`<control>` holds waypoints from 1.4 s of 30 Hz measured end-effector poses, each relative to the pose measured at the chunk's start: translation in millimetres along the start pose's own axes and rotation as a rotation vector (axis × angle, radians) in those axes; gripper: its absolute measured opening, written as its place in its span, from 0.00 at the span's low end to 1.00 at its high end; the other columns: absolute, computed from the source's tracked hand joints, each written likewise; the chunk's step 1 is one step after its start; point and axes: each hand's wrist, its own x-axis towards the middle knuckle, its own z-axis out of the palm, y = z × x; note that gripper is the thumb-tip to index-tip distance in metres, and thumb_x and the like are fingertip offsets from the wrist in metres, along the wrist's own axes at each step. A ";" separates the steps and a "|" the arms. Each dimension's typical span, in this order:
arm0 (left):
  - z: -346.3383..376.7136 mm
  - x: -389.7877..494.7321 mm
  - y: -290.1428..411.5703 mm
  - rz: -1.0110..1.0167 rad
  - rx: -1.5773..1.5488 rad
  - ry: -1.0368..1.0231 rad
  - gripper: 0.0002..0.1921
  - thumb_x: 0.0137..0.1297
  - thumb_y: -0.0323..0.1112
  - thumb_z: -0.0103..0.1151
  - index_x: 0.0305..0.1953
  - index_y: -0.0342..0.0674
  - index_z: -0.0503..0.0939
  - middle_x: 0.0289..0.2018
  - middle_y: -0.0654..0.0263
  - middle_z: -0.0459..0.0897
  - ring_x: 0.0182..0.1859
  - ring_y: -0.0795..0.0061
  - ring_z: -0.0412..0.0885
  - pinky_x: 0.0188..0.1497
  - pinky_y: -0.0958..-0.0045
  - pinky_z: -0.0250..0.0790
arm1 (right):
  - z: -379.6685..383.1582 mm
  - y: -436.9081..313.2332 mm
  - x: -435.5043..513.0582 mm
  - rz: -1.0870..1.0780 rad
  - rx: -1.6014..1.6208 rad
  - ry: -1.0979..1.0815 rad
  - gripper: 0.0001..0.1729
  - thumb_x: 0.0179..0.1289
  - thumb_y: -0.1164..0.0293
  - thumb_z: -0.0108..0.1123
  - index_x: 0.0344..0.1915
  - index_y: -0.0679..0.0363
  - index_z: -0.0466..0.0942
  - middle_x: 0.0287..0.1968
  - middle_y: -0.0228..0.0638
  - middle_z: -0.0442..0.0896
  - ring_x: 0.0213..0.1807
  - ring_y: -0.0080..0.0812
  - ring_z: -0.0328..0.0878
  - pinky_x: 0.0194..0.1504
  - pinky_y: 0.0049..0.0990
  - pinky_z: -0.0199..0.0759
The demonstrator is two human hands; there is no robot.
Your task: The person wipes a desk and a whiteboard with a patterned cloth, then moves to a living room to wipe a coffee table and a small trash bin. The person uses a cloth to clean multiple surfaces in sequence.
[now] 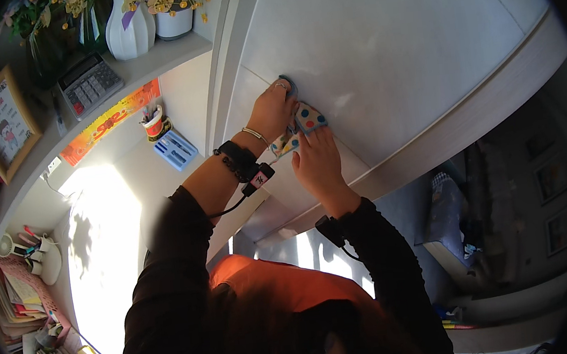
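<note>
A polka-dot cloth (311, 116) with a blue edge is bunched against a pale cabinet panel (379, 53). My left hand (272, 106), wearing a ring and a bracelet, grips the cloth near a seam in the panel. Part of the cloth hangs below the left palm, and a blue edge shows past the fingertips. Just below and to the right, my right hand (319, 160) has its fingertips on the cloth's lower edge. Whether those fingers pinch it is unclear. Black straps with small devices sit on both wrists.
To the left a shelf holds a calculator (90, 84), a framed picture (6, 123) and a white vase (130, 27). Below, a sunlit desk bears a pen cup (154, 122), a blue stationery tray (176, 149) and piled papers (14, 304). A pale frame edge (463, 111) borders the panel.
</note>
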 end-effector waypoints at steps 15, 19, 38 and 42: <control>2.4 -3.1 -8.8 -0.067 0.085 0.096 0.09 0.65 0.32 0.61 0.40 0.33 0.76 0.30 0.45 0.83 0.37 0.43 0.83 0.40 0.54 0.75 | -7.9 3.4 -9.0 -0.044 -0.015 0.010 0.32 0.57 0.67 0.68 0.57 0.77 0.75 0.60 0.52 0.74 0.66 0.50 0.67 0.73 0.45 0.56; 0.1 -3.0 -9.2 -0.209 0.089 0.173 0.10 0.64 0.32 0.62 0.41 0.32 0.76 0.29 0.48 0.83 0.36 0.46 0.84 0.40 0.55 0.76 | -14.2 3.4 -9.5 -0.057 -0.023 0.031 0.33 0.56 0.68 0.68 0.59 0.76 0.74 0.59 0.50 0.75 0.63 0.48 0.69 0.71 0.45 0.58; 5.6 -5.6 -15.3 -0.288 -0.092 0.146 0.10 0.69 0.34 0.58 0.43 0.32 0.74 0.31 0.45 0.84 0.36 0.43 0.84 0.40 0.55 0.76 | -19.2 7.5 -3.7 0.053 -0.094 -0.044 0.34 0.57 0.70 0.69 0.64 0.63 0.71 0.47 0.37 0.74 0.51 0.39 0.74 0.51 0.39 0.67; 2.8 -3.2 -12.6 -0.134 -0.008 0.099 0.10 0.69 0.33 0.58 0.43 0.31 0.74 0.28 0.46 0.84 0.32 0.47 0.85 0.35 0.58 0.77 | -21.1 5.8 -1.8 0.056 -0.066 -0.012 0.36 0.55 0.69 0.70 0.64 0.63 0.71 0.48 0.37 0.74 0.51 0.40 0.74 0.51 0.40 0.66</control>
